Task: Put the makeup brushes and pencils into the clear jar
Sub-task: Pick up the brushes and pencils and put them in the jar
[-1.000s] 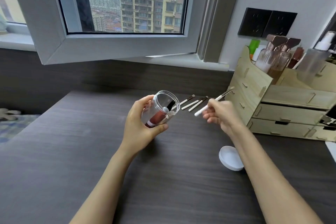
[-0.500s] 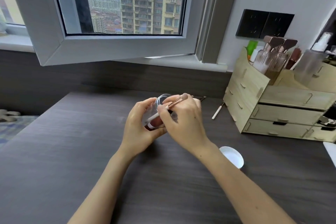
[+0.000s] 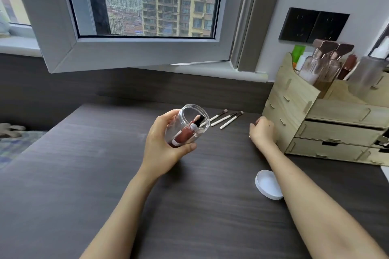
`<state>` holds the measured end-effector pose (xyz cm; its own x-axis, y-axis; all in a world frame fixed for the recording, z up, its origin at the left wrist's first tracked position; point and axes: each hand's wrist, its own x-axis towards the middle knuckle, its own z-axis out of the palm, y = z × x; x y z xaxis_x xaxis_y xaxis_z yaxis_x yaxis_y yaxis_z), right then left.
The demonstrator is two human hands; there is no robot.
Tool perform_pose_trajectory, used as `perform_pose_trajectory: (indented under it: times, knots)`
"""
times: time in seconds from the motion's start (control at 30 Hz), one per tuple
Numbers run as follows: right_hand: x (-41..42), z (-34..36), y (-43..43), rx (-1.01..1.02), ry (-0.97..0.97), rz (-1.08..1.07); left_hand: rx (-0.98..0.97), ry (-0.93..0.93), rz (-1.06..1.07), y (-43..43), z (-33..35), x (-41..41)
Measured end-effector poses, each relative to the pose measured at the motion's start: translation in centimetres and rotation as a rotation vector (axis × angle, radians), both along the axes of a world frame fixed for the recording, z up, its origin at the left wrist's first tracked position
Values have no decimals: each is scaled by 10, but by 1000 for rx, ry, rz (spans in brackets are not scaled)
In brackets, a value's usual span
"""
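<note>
My left hand (image 3: pixel 166 149) holds the clear round plastic jar (image 3: pixel 188 125) above the dark wood-grain bench (image 3: pixel 84 174) — the grip wraps its lower half, thumb across the near side and fingers curled behind it, closed firmly on the wall. The jar is tilted, its open mouth turned up and to the right. Inside it I see a reddish-brown tube with a pale band (image 3: pixel 182 135), a slim black-tipped stick and a pale brush handle leaning toward the rim.

My right hand (image 3: pixel 262 131) is down at the bench just beside the corner of the light wooden drawer organiser (image 3: pixel 294 111). Its fingers are curled under, knuckles up; I cannot tell from here whether that grip holds anything, since the fingertips are hidden.

Three white-handled makeup brushes with dark ferrules (image 3: pixel 227 120) lie side by side on the bench between my hands, behind the jar's mouth and apart from both grips — none touched by me.

The white round lid (image 3: pixel 266 184) lies on the bench near my right forearm, partly hidden by it.
</note>
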<state>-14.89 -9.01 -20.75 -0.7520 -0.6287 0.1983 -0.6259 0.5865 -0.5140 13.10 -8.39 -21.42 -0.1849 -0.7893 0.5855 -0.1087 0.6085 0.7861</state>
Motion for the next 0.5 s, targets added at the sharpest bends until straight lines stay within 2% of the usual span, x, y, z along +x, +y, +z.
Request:
perform_pose_trajectory:
  times: [0.13,0.33,0.4,0.5]
  knots:
    - [-4,-5,-17,99,3,-36,-10,-1,-6,-1,0,1]
    - [-2,-1,-16,154,-206,9,11,-1,5,1,1,2]
    - [1,7,-6,26,-354,42,8,-3,0,1,1,2]
    - [24,36,23,-423,-561,128,1,-10,-3,2,1,1]
